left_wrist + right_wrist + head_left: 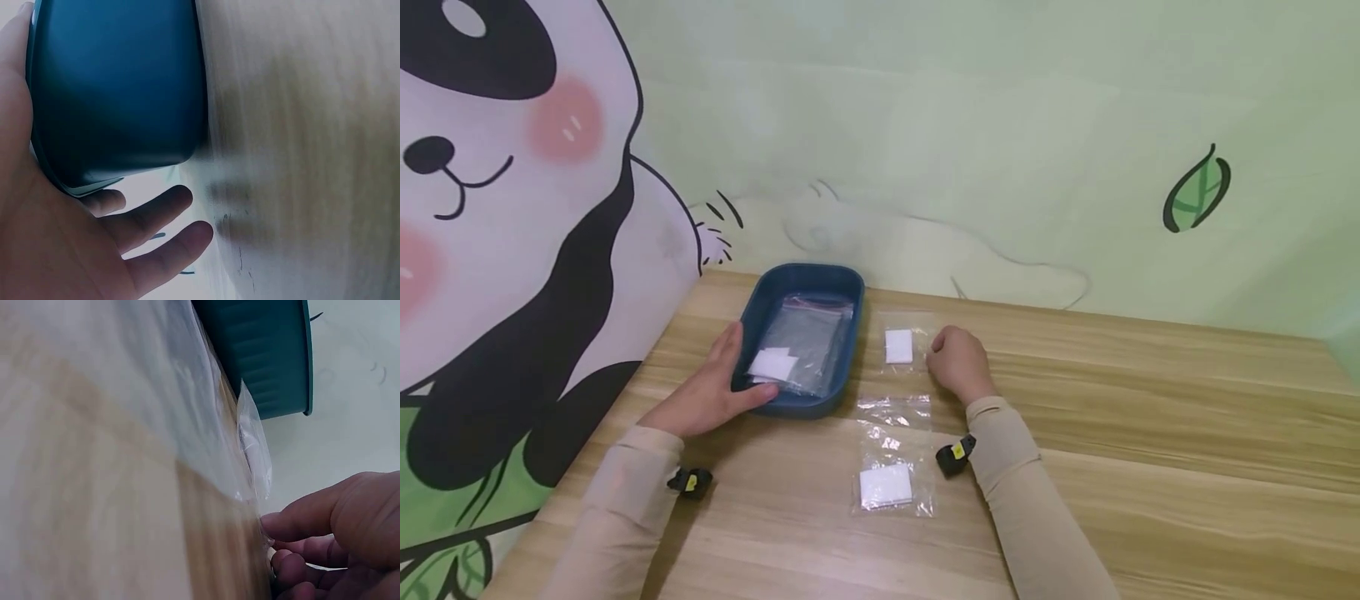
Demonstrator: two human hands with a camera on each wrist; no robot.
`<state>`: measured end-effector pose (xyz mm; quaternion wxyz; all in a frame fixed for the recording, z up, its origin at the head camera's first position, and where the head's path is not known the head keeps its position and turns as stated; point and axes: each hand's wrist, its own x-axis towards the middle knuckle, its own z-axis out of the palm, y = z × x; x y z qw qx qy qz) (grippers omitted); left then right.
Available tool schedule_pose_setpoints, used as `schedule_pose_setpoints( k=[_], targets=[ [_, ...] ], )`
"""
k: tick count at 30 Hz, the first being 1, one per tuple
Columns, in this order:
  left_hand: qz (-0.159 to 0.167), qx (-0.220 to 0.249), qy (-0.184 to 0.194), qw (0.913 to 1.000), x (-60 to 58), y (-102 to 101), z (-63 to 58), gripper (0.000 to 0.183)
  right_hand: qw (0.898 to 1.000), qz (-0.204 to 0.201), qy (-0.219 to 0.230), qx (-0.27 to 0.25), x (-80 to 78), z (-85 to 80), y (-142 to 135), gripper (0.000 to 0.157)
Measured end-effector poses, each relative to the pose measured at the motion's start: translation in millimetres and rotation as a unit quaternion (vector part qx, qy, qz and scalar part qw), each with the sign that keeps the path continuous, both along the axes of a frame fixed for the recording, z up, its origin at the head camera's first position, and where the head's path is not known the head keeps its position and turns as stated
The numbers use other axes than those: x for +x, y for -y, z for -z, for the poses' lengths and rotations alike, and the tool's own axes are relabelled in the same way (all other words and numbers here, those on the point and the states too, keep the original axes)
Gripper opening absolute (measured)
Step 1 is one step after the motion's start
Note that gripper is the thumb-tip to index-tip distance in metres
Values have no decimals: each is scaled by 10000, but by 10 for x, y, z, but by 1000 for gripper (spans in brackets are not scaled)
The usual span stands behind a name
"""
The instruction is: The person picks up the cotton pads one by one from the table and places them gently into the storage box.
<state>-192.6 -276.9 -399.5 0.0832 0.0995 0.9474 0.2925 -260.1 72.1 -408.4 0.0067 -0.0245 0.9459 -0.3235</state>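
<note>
In the head view my left hand rests against the near left corner of a blue plastic bin, its thumb at the near rim and its fingers spread along the left side. Seen from the left wrist, those fingers are extended beside the bin's wall. With curled fingers, my right hand pinches the right edge of a small clear plastic bag holding a white square. The right wrist view shows the thumb and index finger at the bag's edge, which stands up a little off the table.
Inside the bin lie clear zip bags and white squares. Nearer me, a second zip bag with a white piece in it lies flat on the wooden table. Behind stands a green wall with a panda picture.
</note>
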Motion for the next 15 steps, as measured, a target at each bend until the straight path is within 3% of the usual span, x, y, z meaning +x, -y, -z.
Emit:
schedule_pose_setpoints(
  k=[6, 10, 12, 15],
  targets=[
    [39, 23, 2, 10000, 4, -5, -5, 113, 9996, 229, -54, -174, 27, 18, 9, 7],
    [41, 28, -3, 10000, 9, 3, 2, 113, 9944, 547, -32, -906, 8, 55, 7, 10],
    [44, 18, -11, 10000, 9, 2, 0, 113, 9842, 732, 46, -1613, -7, 64, -7, 11],
    [61, 27, -31, 10000, 5, -6, -6, 113, 9500, 981, 263, -2952, -24, 55, -37, 9]
  ],
)
